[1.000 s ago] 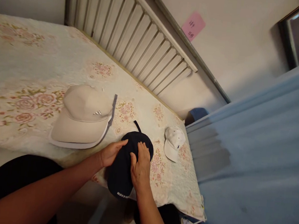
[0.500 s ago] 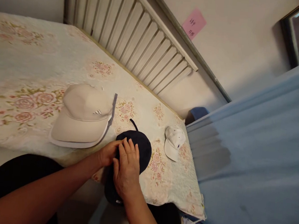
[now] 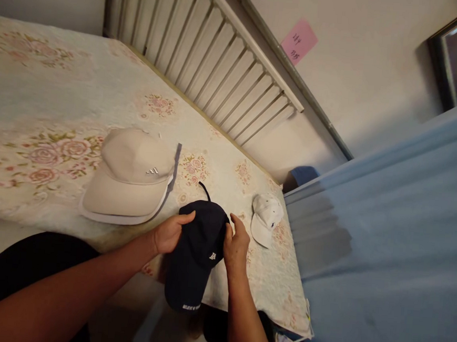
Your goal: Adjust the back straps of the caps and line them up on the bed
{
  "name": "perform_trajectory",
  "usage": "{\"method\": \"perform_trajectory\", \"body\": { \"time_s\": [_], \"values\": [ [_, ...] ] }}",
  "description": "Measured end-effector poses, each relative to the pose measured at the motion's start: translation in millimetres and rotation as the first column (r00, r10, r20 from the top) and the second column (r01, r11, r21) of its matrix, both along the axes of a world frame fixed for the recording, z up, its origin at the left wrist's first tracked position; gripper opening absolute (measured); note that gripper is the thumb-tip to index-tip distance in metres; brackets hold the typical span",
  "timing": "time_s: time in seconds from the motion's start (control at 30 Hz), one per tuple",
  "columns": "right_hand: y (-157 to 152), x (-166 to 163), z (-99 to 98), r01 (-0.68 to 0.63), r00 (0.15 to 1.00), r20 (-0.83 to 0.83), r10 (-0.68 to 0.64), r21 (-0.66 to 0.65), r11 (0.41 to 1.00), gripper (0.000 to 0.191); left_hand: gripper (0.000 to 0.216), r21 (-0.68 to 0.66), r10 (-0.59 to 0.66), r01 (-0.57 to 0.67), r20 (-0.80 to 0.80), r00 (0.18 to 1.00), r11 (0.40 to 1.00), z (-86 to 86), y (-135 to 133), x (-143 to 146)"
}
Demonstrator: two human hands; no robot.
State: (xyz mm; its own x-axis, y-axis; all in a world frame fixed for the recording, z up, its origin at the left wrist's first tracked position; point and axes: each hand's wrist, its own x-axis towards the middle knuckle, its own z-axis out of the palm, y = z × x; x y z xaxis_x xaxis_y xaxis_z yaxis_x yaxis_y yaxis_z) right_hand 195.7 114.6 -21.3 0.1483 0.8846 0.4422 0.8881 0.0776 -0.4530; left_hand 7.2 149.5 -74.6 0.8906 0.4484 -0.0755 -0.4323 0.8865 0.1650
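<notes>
A dark navy cap with a small white logo lies at the near edge of the bed, its brim hanging over the edge toward me. My left hand grips the cap's left side, thumb over the crown. My right hand holds the cap's right side, fingers curled against the crown. A thin strap loop sticks up behind the crown.
A large beige cap lies to the left on the floral bedspread. A small white cap lies to the right. A slatted headboard runs behind, a pink note is on the wall, a blue curtain hangs at right.
My right hand slid from the top of the navy cap's crown to its right side, uncovering the white logo. My left hand stayed on the left side.
</notes>
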Motion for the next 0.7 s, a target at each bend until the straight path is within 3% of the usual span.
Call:
{"method": "perform_trajectory", "body": {
  "time_s": [0.3, 0.47, 0.57, 0.7],
  "values": [
    [33, 12, 9.8, -0.094, 0.995, -0.057, 0.085, -0.175, 0.980, 0.026, 0.050, 0.011, 0.023, -0.023, 0.031, 0.999, 1.000, -2.3, 1, 1],
    [38, 9, 9.3, -0.122, 0.992, -0.041, 0.117, -0.189, 0.974, 0.024, 0.055, 0.008, 0.022, -0.022, 0.042, 0.999, 1.000, -1.4, 1, 0],
    [38, 13, 5.8, -0.099, 0.993, -0.079, 0.086, -0.184, 0.978, 0.023, 0.065, -0.017, 0.073, -0.072, 0.048, 0.996, 0.997, -1.2, 4, 0],
    [35, 12, 7.2, -0.046, 0.998, -0.041, 0.040, -0.155, 0.987, 0.023, 0.063, -0.039, 0.145, -0.144, 0.031, 0.989, 0.989, -0.7, 7, -1]
  ]
}}
